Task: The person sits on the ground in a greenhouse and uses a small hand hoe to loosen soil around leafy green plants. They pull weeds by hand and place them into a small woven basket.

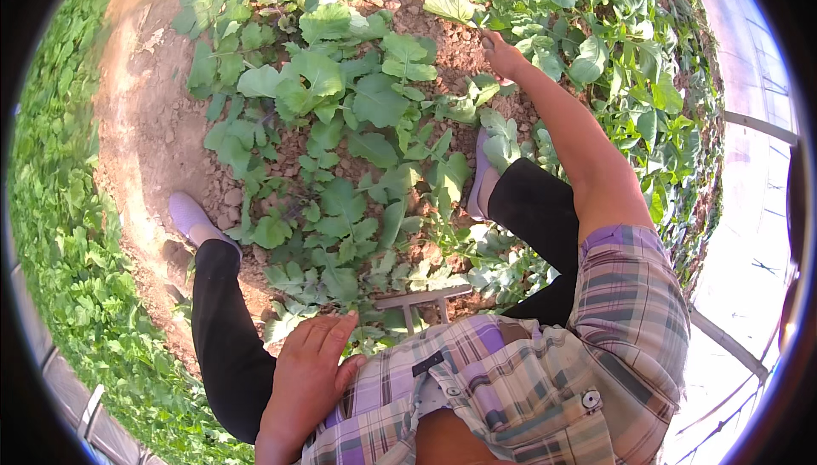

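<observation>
My right hand [504,60] reaches out over the bed at the far right. Its fingers are closed around the stalk of a pale green leaf [452,7], whose blade spreads to the left of my fist. Below and left of that hand, broad lobed leafy plants [380,100] grow from crumbly brown soil [450,47]. My left hand [311,360] lies palm down near my lap, beside the plaid shirt [389,379]. It appears to hold nothing, with its thumb apart from the fingers.
My lilac shoes [191,213] stand on either side of the plants. A grey frame [421,299] sits low before my lap. Bare soil path [153,114] runs along the left, with dense greenery [57,210] beyond. Translucent sheeting [740,210] with bars rises at the right.
</observation>
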A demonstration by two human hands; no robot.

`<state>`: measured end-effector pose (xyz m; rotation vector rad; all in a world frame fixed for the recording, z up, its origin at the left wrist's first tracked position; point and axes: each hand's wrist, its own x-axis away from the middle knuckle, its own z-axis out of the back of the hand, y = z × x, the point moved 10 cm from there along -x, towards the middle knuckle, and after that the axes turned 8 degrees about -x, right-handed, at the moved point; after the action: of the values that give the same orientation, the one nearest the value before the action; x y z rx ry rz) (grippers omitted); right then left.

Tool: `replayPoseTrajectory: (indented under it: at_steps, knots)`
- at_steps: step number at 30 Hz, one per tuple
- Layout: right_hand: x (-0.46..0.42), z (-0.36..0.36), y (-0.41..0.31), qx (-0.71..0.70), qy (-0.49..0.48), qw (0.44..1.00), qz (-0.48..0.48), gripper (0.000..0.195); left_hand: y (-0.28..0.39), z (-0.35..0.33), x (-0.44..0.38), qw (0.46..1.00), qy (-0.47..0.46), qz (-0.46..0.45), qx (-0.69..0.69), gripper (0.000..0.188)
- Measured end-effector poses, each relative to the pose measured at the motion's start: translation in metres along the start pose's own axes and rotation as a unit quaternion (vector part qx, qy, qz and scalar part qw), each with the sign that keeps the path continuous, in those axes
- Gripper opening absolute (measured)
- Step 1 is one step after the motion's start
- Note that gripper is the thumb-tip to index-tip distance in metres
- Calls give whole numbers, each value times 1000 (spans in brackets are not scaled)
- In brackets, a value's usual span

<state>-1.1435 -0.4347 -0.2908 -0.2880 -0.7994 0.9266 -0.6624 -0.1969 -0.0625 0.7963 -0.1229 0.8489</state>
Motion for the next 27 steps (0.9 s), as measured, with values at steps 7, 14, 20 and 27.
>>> replayPoseTrajectory:
  at_steps: [7,14,20,27]
  knots:
    - [-20,-10,6,-33,31,998,-54,53,-2,3,-9,1000,-9,20,16,54]
    - [-20,23,93,-138,43,986,-78,56,6,3,-4,1000,13,-20,-6,55]
    - [5,17,-4,191,164,967,24,56,4,3,5,999,27,-17,-33,55]
    - [0,-44,-54,264,91,955,99,55,0,6,8,998,34,-10,-51,59]
